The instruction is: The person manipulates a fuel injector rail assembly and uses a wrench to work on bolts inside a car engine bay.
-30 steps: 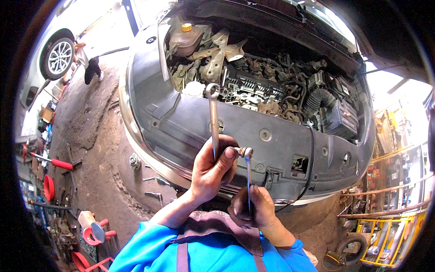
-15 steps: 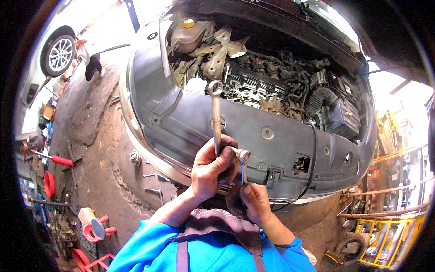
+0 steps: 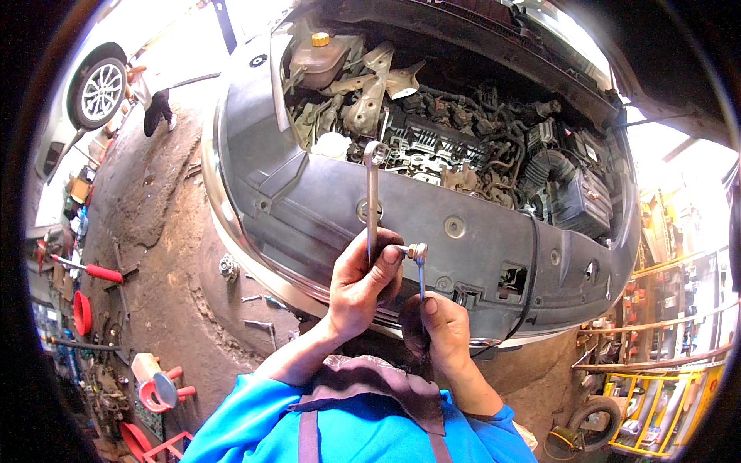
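My left hand is closed around a large ring wrench, its ring end pointing up over the car's front panel. Beside that thumb sticks out a small metal fitting with a brass-coloured nut; its inner end is hidden by my fingers. My right hand, a little lower and to the right, grips a smaller wrench. The upper end of this wrench is at the nut; whether it sits around it I cannot tell. Both hands are in front of the dark plastic front panel.
Beyond the panel lies the exposed engine, with a coolant tank at its left and a black box at its right. Several tools, including a ratchet, lie on the floor at left. A yellow rack stands at lower right.
The large wrench has turned slightly, its ring shifting right and showing narrower. My right hand and the small wrench have risen and moved slightly right, and the nut shows more plainly.
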Demonstrator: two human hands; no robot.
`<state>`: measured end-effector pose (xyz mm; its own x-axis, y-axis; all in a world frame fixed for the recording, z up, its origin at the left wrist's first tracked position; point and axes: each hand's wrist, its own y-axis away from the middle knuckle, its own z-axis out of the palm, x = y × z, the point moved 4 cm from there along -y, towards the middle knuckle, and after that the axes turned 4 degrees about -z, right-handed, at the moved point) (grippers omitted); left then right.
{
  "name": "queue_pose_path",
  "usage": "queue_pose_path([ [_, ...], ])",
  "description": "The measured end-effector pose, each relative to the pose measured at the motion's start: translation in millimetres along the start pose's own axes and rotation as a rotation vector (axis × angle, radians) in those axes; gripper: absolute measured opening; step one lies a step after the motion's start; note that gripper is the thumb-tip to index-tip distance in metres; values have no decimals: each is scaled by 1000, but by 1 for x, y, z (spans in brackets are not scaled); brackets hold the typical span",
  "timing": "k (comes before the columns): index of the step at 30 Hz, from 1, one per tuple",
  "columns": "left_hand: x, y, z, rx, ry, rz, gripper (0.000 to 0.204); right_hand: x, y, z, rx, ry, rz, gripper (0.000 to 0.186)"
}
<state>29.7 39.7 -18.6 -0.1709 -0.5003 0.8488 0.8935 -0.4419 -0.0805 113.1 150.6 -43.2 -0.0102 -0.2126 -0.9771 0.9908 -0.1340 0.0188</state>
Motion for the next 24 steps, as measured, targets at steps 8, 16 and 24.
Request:
queue_pose_path([
  [8, -6, -2, 3, -155, 23, -96, 19, -15, -3, -22, 88, -143, -155, 35],
  [16, -22, -13, 22, -286, -208, -266, 20, -33, -13, -41, 213, 357, -258, 27],
  [24, -31, -31, 31, -155, -167, -268, 23, -31, -28, -56, 287, 329, -340, 25],
])
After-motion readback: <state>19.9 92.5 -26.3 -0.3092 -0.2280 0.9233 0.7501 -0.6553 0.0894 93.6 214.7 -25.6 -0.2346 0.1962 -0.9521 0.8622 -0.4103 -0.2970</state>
